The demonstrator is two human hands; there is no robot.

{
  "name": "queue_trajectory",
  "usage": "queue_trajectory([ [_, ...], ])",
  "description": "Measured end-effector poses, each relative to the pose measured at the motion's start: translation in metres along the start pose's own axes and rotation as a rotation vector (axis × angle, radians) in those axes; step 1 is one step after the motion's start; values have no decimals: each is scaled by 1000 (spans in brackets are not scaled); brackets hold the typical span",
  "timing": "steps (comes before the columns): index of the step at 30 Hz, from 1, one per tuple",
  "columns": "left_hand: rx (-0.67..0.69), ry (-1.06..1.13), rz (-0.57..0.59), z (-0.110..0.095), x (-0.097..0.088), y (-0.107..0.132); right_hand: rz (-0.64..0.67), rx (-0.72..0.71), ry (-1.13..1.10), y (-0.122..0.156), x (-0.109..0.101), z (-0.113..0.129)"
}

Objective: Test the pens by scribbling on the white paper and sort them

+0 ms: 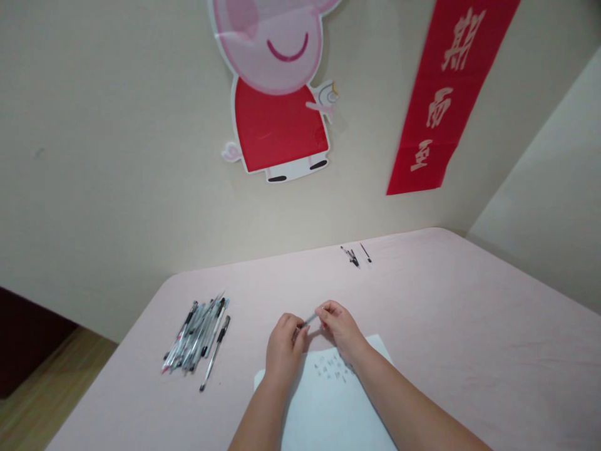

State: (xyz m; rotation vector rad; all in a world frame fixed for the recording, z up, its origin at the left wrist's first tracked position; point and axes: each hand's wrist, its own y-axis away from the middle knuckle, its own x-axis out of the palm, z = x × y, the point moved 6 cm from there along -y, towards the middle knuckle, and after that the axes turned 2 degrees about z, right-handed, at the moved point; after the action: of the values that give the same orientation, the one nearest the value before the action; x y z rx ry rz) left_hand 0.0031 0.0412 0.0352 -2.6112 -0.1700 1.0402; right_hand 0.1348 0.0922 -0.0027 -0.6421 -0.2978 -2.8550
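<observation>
Between my two hands, just beyond the far edge of a white sheet of paper, is a slim pen with a clear barrel. My left hand is closed round its lower left end. The fingertips of my right hand pinch the other end. Small dark handwritten marks cover part of the paper's far end, and my forearms lie across its sides. Fingers hide both ends of the pen, so I cannot tell whether its cap is on.
On the left of the pink-covered table lies a heap of pens, with a single pen beside it. A few small black pen parts lie near the wall. A pig cutout and a red banner hang above.
</observation>
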Motion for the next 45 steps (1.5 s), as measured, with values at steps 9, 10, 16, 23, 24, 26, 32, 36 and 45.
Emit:
queue_trajectory([
  [9,-18,19,71,1,6,-5,-15,18,-19,-5,-2,1],
  [10,-12,22,66,0,6,-4,-21,11,-30,-5,-1,2],
  [16,12,21,70,-4,8,-4,-59,20,-29,-5,-4,-2],
  [23,14,8,50,-3,5,-5,-21,31,-99,-6,-1,1],
  [24,19,8,43,-3,5,-5,-32,44,-105,-6,-2,0],
  [26,26,7,38,-2,5,-4,-61,64,-101,-6,-4,-3],
  [32,19,10,56,-1,7,-3,-64,39,-84,-5,-7,-1],
  [36,22,15,50,-1,5,-3,-27,9,-103,-4,-3,2],
  [45,0,20,78,6,9,-2,-67,33,-118,-5,-4,-7],
])
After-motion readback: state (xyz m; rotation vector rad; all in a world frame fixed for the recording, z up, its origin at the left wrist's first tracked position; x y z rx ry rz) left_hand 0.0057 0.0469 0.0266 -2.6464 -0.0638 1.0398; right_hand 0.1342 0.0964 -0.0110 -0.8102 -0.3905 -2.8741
